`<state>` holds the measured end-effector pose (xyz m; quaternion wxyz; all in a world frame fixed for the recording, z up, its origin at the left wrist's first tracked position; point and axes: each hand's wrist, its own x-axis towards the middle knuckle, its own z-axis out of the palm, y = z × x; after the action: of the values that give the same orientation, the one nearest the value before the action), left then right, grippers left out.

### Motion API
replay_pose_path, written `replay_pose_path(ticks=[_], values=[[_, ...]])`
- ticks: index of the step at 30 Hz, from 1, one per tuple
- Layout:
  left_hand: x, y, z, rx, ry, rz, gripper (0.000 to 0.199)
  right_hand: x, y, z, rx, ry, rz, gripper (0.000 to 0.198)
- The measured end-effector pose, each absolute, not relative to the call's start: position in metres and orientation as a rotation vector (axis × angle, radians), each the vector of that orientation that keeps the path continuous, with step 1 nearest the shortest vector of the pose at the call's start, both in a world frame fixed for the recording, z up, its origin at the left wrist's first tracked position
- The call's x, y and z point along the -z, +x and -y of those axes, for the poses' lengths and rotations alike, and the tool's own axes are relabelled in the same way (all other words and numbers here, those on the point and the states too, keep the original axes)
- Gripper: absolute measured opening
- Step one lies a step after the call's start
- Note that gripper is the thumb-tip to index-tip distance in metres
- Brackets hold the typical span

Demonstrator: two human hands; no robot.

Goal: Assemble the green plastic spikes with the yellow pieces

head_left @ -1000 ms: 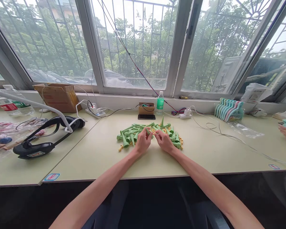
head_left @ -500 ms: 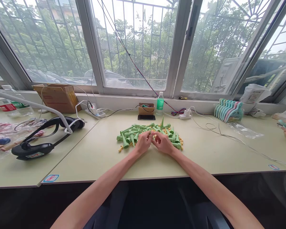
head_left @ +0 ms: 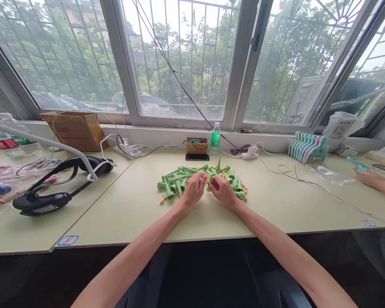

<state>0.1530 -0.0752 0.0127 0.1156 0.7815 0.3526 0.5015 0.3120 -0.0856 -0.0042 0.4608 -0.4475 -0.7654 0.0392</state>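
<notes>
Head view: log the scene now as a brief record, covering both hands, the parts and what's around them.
left hand: fingers curled, contents hidden
right hand: fingertips at a green piece, grip partly hidden
parts: green cones piled among yellow pieces
behind pile: black phone, green-labelled bottle
image left: black headset
image right: hangers, another person's hand

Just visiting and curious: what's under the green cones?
Yellow pieces show between the green cones and at the pile's edges, on the pale tabletop. What lies beneath the middle cannot be seen: cones, left hand and right hand cover it.
</notes>
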Motion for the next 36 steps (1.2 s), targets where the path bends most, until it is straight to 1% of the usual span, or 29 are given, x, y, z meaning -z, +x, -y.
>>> replay_pose_path(ticks=[5,17,31,36], values=[[-0.0112,0.1528,0.0755,-1.443,2.347,-1.053,0.019,0.0017,0.3139,0.0857,-0.064,-1.099,1.827,0.028],[-0.0128,0.1528,0.0772,-1.411,2.401,-1.021,0.016,0.0009,0.3195,0.0808,-0.099,-1.168,1.869,0.018],[-0.0133,0.1517,0.0778,-1.381,2.402,-1.01,0.016,-0.0027,0.3181,0.0829,-0.1,-1.122,1.875,0.027],[-0.0124,0.1515,0.0777,-1.375,2.408,-1.005,0.016,-0.0018,0.3183,0.083,-0.146,-1.102,1.893,0.023]])
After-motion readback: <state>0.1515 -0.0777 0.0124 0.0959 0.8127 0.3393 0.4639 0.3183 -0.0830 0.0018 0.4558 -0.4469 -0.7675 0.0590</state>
